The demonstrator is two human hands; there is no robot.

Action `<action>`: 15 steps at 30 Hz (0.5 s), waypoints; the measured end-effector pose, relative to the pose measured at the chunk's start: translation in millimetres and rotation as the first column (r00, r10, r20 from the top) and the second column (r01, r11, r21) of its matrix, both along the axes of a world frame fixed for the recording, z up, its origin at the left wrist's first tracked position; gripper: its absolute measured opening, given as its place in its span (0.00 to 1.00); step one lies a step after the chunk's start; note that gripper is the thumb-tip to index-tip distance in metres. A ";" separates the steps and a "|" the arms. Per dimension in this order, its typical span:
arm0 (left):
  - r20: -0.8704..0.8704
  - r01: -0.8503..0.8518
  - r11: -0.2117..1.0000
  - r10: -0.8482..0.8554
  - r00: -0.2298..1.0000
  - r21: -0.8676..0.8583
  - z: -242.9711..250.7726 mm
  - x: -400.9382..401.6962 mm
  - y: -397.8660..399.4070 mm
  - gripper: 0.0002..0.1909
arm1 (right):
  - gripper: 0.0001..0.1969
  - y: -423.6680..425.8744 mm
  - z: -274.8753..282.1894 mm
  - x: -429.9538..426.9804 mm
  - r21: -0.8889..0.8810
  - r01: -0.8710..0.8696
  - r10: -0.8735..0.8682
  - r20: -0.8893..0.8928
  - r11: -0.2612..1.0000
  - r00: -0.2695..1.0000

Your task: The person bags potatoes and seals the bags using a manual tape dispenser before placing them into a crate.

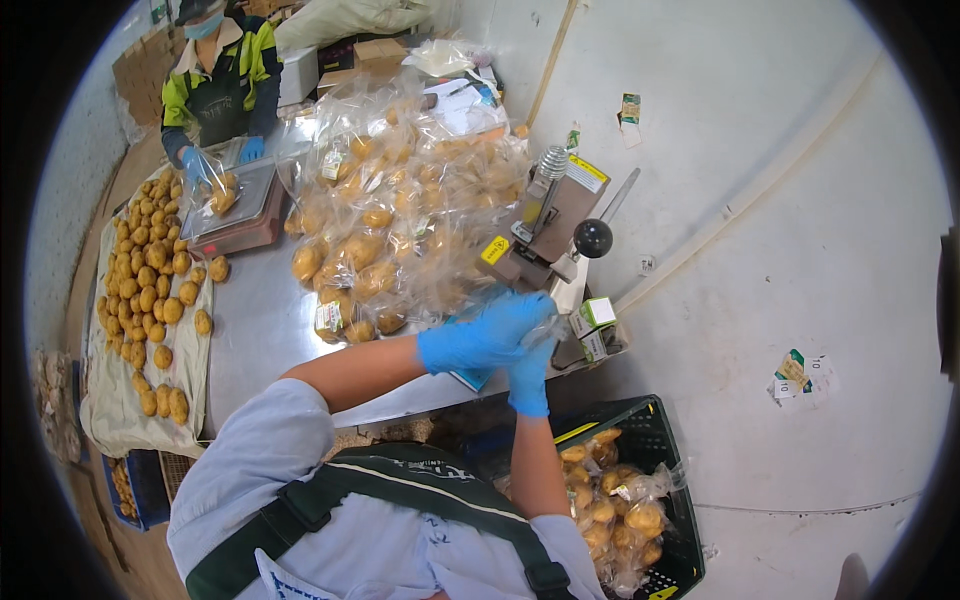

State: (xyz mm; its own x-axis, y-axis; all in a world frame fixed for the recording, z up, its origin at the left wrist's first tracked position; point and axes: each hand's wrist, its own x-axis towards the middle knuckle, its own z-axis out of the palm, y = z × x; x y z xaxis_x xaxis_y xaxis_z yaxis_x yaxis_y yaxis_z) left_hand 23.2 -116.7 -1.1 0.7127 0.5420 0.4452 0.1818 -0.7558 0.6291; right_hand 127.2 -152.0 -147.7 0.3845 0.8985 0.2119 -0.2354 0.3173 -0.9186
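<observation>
My left hand, in a blue glove, reaches across the front edge of the table and closes on a bunched piece of clear plastic film. Just below it my right hand, gloved alike, is raised against the same film; its fingers are partly hidden and blurred. Beyond both hands stands a bench-top bag-neck sealer with a black ball knob on its lever. Many clear bags of potatoes crowd the table beside my left hand. Small green-and-white label boxes sit right of my hands.
A co-worker in blue gloves handles bagged potatoes at a weighing scale. Loose potatoes cover a cloth at the left. Below my right arm, a dark green crate holds bagged potatoes. A white wall rises at the right.
</observation>
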 end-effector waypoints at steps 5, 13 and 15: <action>0.315 -0.394 0.895 0.320 0.894 0.208 20.7 1.5 55.7 0.08 | 0.12 67.8 76.9 11.2 0.215 0.235 -0.318 0.657 0.948 0.684; 0.320 -0.474 0.754 0.635 0.703 -0.455 -25.6 -12.0 101.5 0.04 | 0.22 40.7 152.4 50.1 -0.344 -0.270 0.340 0.164 0.899 0.926; 0.323 -0.399 0.714 0.646 0.692 -0.575 -19.2 -6.4 93.5 0.04 | 0.18 20.2 237.8 33.3 -0.114 -0.421 0.342 -0.414 0.900 0.844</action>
